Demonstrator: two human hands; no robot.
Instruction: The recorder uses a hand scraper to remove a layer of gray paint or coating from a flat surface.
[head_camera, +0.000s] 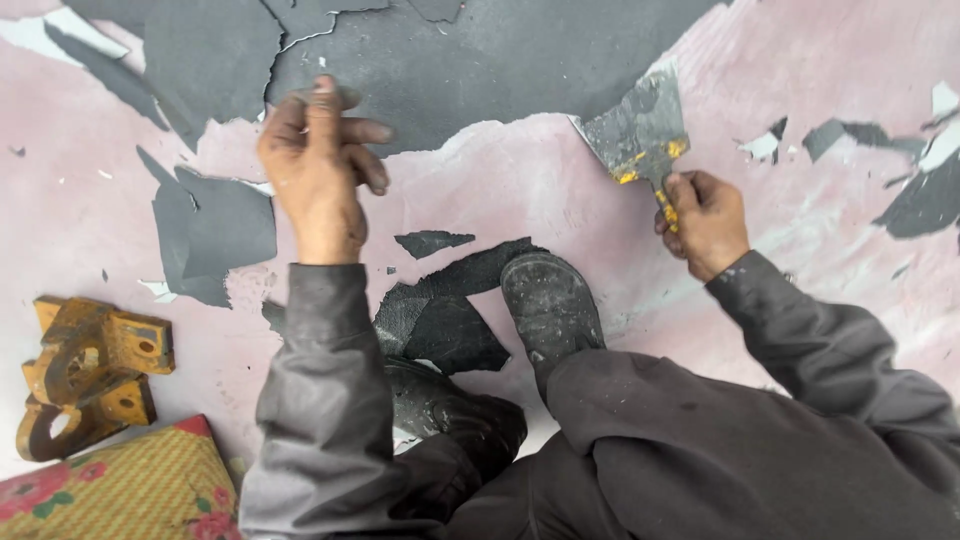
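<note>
My left hand (318, 170) pinches a thin flake of grey coating (338, 97) between thumb and fingers, lifted above the floor. My right hand (705, 218) grips the yellow-stained handle of a wide metal scraper (640, 135), its blade lying at the torn edge of the grey coating layer (470, 70). That layer covers the far part of the pink floor (560, 200). Loose grey pieces (445, 310) lie near my dark boots (550, 305), and both arms wear grey sleeves.
A rusty yellow metal bracket (85, 370) sits at the left on the floor. A yellow woven cushion with red flowers (120, 490) lies at the bottom left. More grey patches (210, 230) cling left of my hand and at the right edge (925, 195).
</note>
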